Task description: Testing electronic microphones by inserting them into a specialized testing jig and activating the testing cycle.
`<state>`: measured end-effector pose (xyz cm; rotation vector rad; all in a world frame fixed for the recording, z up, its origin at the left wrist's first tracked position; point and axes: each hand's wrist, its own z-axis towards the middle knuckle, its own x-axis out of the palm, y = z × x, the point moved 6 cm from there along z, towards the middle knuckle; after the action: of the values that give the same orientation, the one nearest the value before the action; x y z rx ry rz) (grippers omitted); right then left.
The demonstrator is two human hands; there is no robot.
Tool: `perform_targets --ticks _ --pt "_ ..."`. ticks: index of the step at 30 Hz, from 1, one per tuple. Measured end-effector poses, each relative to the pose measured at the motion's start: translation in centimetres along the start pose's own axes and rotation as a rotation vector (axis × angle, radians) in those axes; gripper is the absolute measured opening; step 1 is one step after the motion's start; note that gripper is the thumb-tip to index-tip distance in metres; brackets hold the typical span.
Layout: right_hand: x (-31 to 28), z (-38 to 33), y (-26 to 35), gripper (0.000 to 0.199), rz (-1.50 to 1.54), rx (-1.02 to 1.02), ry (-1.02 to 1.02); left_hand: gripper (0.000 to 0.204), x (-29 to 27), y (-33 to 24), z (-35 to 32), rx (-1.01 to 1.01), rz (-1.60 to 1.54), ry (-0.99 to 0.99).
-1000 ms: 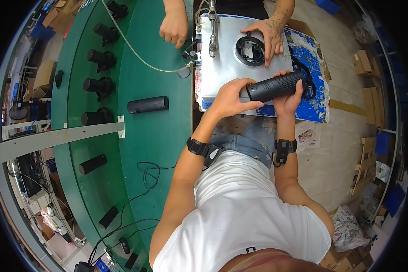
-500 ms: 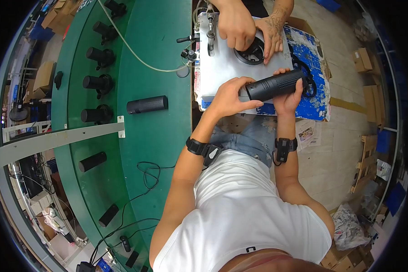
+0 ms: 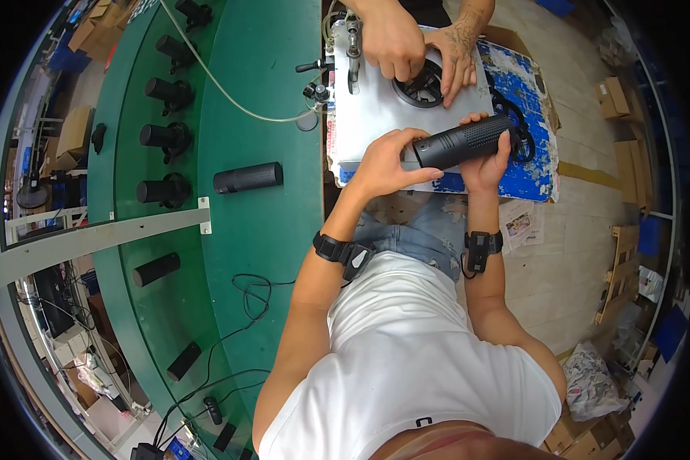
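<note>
A black cylinder (image 3: 464,143) with a dotted, perforated right-hand part lies slantwise between my hands, above the near edge of a metal plate (image 3: 376,126). My left hand (image 3: 387,163) grips its left end, thumb below and fingers above. Around the perforated end curls my right hand (image 3: 484,163), with fingertips showing over the far side and the thumb at the right. Just beyond, a co-worker's fist (image 3: 395,46) and tattooed hand (image 3: 454,55) press on a black round part with spokes (image 3: 420,86), which rests on the plate.
On the green bench (image 3: 261,230) to the left lies another black cylinder (image 3: 248,178). Several black cylinders on stands (image 3: 161,136) line the green ledge. A metal clamp (image 3: 353,54), a clear hose (image 3: 222,88) and black cables (image 3: 254,295) are nearby. Cardboard boxes (image 3: 612,100) stand at right.
The co-worker's fist has shifted slightly left over the round part. My hands hold the black cylinder in much the same place.
</note>
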<state>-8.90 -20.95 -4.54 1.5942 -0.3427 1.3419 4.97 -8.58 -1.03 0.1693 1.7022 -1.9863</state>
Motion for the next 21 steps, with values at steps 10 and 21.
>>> perform_targets --ticks 10,21 --pt "-0.03 0.02 -0.08 0.05 0.016 0.01 0.015 0.061 0.1 0.2 -0.09 0.001 -0.011 -0.002" --pt "0.19 -0.1 0.2 0.051 0.021 -0.043 0.035 0.058 0.1 0.06 -0.41 0.03 -0.033 -0.078"
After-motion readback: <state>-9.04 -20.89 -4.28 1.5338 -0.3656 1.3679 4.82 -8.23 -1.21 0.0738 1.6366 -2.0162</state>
